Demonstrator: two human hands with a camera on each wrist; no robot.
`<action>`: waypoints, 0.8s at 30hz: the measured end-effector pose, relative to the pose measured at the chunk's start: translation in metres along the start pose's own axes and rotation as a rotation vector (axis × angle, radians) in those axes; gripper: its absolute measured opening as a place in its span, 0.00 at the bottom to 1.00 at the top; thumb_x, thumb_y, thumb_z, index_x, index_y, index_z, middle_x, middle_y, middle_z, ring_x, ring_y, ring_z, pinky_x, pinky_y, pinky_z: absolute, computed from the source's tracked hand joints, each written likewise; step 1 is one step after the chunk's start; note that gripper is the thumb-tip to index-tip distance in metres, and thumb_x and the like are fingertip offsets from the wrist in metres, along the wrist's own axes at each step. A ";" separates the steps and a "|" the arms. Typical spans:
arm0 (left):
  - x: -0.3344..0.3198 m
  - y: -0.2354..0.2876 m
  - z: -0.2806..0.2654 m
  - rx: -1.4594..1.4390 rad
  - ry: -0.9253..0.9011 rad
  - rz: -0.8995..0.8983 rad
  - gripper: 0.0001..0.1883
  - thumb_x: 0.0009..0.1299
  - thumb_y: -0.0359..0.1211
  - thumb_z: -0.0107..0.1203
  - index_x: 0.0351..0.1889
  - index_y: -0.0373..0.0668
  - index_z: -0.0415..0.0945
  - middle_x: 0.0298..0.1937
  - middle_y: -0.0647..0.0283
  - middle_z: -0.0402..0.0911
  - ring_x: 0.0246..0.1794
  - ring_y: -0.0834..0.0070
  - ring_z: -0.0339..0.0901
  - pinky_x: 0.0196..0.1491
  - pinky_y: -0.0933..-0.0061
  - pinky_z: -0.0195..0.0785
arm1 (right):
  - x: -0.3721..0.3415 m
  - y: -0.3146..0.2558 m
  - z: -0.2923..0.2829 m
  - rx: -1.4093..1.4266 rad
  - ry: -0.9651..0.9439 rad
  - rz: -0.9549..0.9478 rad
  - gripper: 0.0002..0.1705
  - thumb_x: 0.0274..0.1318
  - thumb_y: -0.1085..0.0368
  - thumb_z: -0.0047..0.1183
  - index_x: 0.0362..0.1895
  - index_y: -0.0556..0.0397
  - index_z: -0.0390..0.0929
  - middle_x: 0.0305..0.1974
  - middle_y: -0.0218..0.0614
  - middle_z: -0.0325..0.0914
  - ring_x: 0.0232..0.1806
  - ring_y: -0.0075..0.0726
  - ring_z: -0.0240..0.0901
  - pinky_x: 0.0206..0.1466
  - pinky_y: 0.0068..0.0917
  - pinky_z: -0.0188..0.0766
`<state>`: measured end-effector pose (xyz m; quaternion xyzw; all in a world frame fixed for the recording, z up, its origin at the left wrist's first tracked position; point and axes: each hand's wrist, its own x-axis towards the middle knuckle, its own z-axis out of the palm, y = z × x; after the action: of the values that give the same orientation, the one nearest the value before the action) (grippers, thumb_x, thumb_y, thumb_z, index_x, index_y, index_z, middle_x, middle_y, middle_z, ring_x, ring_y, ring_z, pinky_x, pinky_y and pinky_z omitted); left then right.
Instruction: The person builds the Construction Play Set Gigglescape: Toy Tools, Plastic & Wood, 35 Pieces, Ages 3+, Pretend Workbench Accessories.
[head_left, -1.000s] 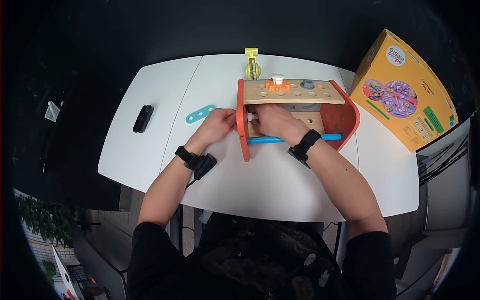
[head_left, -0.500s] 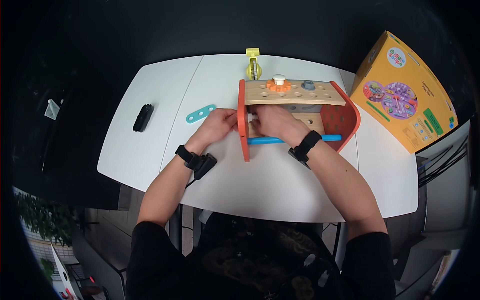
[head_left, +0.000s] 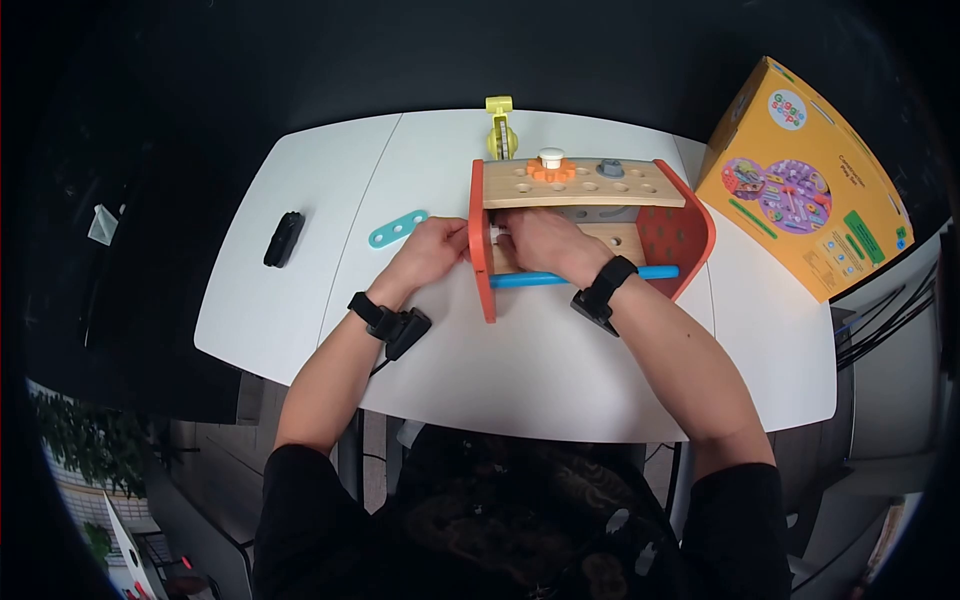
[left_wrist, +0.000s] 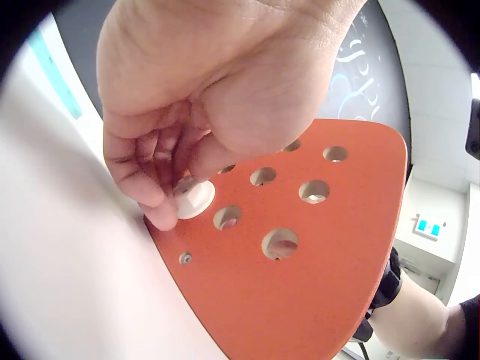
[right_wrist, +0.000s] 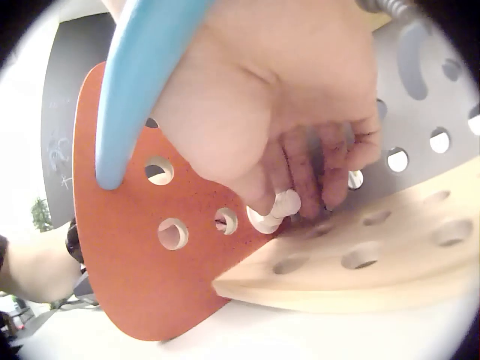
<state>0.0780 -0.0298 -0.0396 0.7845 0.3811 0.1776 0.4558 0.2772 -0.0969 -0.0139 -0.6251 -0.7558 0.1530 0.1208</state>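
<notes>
My left hand (head_left: 432, 250) is at the outer face of the toy workbench's orange side panel (left_wrist: 337, 225). Its thumb and fingers pinch the round white head of a toy bolt (left_wrist: 197, 201), which lies against one of the panel's holes. From the inner side, my right hand (head_left: 550, 240) reaches between the wooden shelves, over the blue rod (head_left: 530, 279). Thumb and fingertips there grip a white toy nut (right_wrist: 262, 219) close to the panel, with a white rounded end beside it. The fingers partly cover both white pieces.
An orange gear with a white knob (head_left: 551, 158) and a grey piece (head_left: 611, 168) sit on the top shelf (head_left: 590, 189). A teal strip with holes (head_left: 398, 229), a black object (head_left: 284, 239), a yellow tool (head_left: 502, 130) and a yellow box (head_left: 800, 180) lie around the workbench.
Both hands stay at the side panel with almost no movement. The head view has shifted very slightly.
</notes>
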 end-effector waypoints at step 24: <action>-0.012 0.068 -0.007 -0.320 0.041 -0.226 0.48 0.75 0.70 0.28 0.72 0.36 0.66 0.68 0.46 0.72 0.61 0.56 0.77 0.58 0.52 0.75 | -0.137 0.079 -0.124 0.370 0.542 0.599 0.38 0.69 0.34 0.44 0.56 0.56 0.81 0.40 0.45 0.85 0.39 0.35 0.83 0.35 0.24 0.77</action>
<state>0.0959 -0.0549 0.0227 0.6505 0.4427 0.1995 0.5840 0.4215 -0.2078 0.0712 -0.8017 -0.4423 0.1446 0.3750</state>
